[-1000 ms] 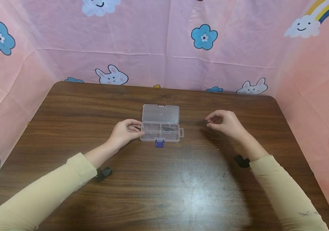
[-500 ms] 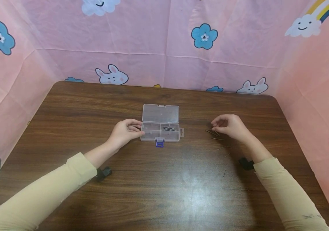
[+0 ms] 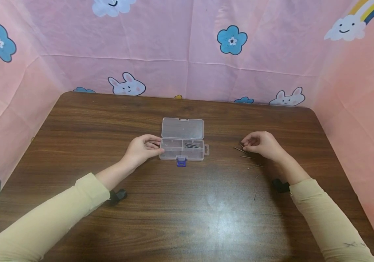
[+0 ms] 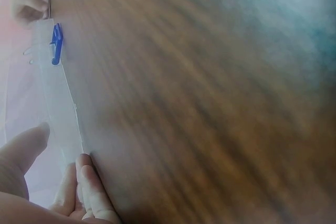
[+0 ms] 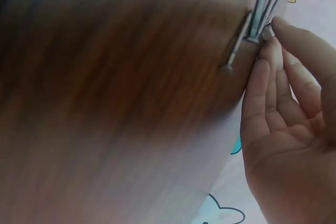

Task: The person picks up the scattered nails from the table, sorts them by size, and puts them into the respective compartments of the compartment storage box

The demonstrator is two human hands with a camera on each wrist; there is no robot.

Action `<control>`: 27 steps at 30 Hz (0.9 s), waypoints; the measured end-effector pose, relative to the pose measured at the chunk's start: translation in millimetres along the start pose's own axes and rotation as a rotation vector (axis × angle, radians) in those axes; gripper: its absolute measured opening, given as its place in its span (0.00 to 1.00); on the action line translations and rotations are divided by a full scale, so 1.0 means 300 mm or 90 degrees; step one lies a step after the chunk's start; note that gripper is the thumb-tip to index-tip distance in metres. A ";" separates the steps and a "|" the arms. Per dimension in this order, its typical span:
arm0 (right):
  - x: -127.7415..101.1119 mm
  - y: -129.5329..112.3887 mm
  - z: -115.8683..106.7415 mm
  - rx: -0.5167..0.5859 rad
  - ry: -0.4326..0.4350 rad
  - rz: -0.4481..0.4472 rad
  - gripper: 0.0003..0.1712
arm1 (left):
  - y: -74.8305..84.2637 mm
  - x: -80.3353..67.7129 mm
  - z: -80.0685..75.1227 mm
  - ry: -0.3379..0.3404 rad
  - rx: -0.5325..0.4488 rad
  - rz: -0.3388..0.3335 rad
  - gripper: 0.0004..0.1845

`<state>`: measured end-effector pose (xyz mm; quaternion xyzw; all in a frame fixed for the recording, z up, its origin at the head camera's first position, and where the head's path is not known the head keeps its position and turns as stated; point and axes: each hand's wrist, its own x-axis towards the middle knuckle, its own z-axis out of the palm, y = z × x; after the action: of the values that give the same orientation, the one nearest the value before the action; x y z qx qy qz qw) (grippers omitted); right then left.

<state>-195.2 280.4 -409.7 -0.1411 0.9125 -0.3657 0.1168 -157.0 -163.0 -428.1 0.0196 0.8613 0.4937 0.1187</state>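
Nearest, two pale yellow sleeves (image 3: pixel 42 218) reach in over the brown table (image 3: pixel 180 222), a dark piece (image 3: pixel 280 185) showing at each wrist. One small, thin piece (image 3: pixel 255 197) lies alone, toward the near side. Beyond it, loose nails (image 3: pixel 247 157) are scattered on the wood near the right hand (image 3: pixel 262 143). That hand's thumb and forefinger come together at the end of one nail — whether they have pinched it, the pictures cannot tell.

To the left, well apart from the nails, sits the clear plastic box (image 3: pixel 171 158), its blue latch (image 3: pixel 181 162) facing the person. The left hand (image 3: pixel 141 148) grips its left end between thumb and fingers. Several silvery nails (image 3: pixel 192 146) lie in the far right compartment. The lid (image 3: pixel 182 128) is open, tipped away behind the box. Past the table's far edge hangs pink cloth (image 3: pixel 160 43) — printed with rabbits, flowers and clouds.
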 end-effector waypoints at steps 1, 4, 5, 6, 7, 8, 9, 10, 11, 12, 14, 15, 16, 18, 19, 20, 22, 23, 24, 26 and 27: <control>0.000 -0.001 0.000 0.002 -0.001 0.002 0.09 | 0.001 0.000 0.000 -0.001 -0.001 -0.001 0.25; 0.001 0.000 0.000 0.001 -0.001 0.007 0.09 | 0.000 0.000 0.001 -0.001 -0.003 -0.001 0.25; 0.001 0.001 0.001 -0.002 -0.001 0.007 0.09 | 0.000 0.000 0.002 -0.001 -0.003 -0.001 0.25; 0.002 0.004 0.001 -0.004 -0.001 0.007 0.09 | 0.001 0.000 0.002 0.000 -0.003 -0.001 0.25; 0.003 0.006 0.001 -0.007 0.000 0.006 0.09 | 0.001 0.000 0.002 0.001 -0.004 -0.001 0.24; 0.005 0.008 0.002 -0.010 0.000 0.004 0.08 | 0.000 0.000 0.002 0.001 -0.004 -0.001 0.24; 0.006 0.010 0.002 -0.011 0.000 0.003 0.08 | 0.000 0.000 0.002 0.001 -0.004 -0.002 0.24; 0.008 0.012 0.002 -0.013 -0.001 0.001 0.08 | -0.001 0.000 0.001 0.001 -0.004 -0.002 0.24; 0.009 0.013 0.002 -0.014 -0.001 0.000 0.08 | -0.001 0.000 0.001 0.001 -0.004 -0.003 0.24; 0.011 0.014 0.002 -0.016 -0.001 -0.001 0.08 | -0.001 0.000 0.001 0.001 -0.004 -0.003 0.24; 0.013 0.014 0.002 -0.019 0.000 -0.004 0.08 | -0.002 0.001 0.001 0.002 -0.003 -0.002 0.24; 0.014 0.014 0.002 -0.022 0.000 -0.004 0.08 | -0.001 0.001 0.001 0.003 -0.002 -0.002 0.24; 0.015 0.013 0.002 -0.024 0.000 -0.005 0.08 | -0.001 0.001 0.001 0.004 -0.003 -0.001 0.24; 0.015 0.010 0.002 -0.030 0.000 -0.005 0.08 | 0.000 0.002 0.001 0.004 -0.003 -0.001 0.25; 0.015 0.008 0.002 -0.033 -0.001 -0.005 0.08 | 0.000 0.001 0.000 0.003 -0.003 -0.001 0.25; 0.015 0.007 0.002 -0.036 -0.002 -0.004 0.08 | 0.000 0.001 0.000 0.002 -0.003 -0.002 0.25; 0.016 0.003 0.002 -0.044 -0.004 -0.008 0.07 | 0.000 0.001 0.000 0.000 -0.003 -0.001 0.25; 0.017 0.000 0.001 -0.049 -0.005 -0.011 0.07 | 0.000 0.001 0.000 0.000 -0.002 -0.001 0.25; 0.018 -0.002 0.001 -0.054 -0.005 -0.014 0.07 | 0.001 0.000 -0.001 0.000 -0.003 0.000 0.25; 0.023 -0.005 -0.001 -0.064 -0.003 -0.023 0.07 | 0.001 0.001 0.000 0.000 -0.003 -0.001 0.25; 0.026 -0.007 -0.002 -0.068 -0.001 -0.028 0.08 | 0.001 0.001 0.000 0.000 -0.003 -0.002 0.25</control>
<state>-202.3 276.5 -408.6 -0.1673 0.9272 -0.3191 0.1021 -157.4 -162.7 -427.9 0.0178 0.8600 0.4957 0.1198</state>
